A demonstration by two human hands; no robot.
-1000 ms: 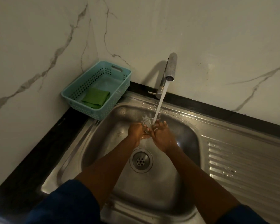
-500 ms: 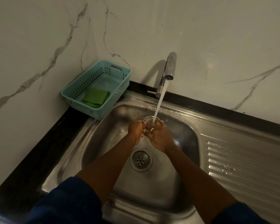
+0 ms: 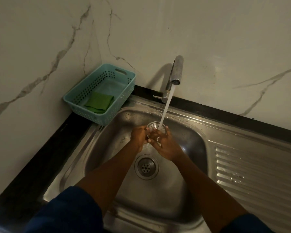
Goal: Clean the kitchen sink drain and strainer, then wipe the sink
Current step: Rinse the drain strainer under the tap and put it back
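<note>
- Strainer (image 3: pixel 155 125): lifted out of the drain (image 3: pixel 146 166) and held over the back half of the sink (image 3: pixel 194 142), right under the water stream (image 3: pixel 165 110) from the faucet (image 3: pixel 176 69).
- The left hand (image 3: pixel 139 137) grips the strainer's near-left edge with curled fingers (image 3: pixel 145 132). The right hand (image 3: pixel 165 145) holds the other side, its fingers (image 3: pixel 155 132) spread across the metal and the thumb seemingly at the far rim.
- Progress, as I judge it: this is the rinse of the strainer, an early-to-middle step. Whether any dirt remains on it is too small to tell.
- The open drain looks bare and fairly clean, though nothing shows that it has been scrubbed.
- Likely left: finish the rinse, tend to the drain, seat the strainer back, shut the water off, then wipe the bowl. The green cloth (image 3: pixel 99 102) lies unused in the blue basket (image 3: pixel 71 100).
- Edges: the hands sit close to the bowl's back wall, with the faucet spout above them and its lever (image 3: pixel 157 97) just behind.
- The basket overhangs the sink's back-left corner, so a reach for the cloth goes up and over the rim.
- Open room: the near half of the bowl around the drain, and the ribbed drainboard (image 3: pixel 259 174) to the right, wet with droplets.
- The black table (image 3: pixel 32 158) on the left is narrow, hemmed in by the marble wall (image 3: pixel 40 47).
</note>
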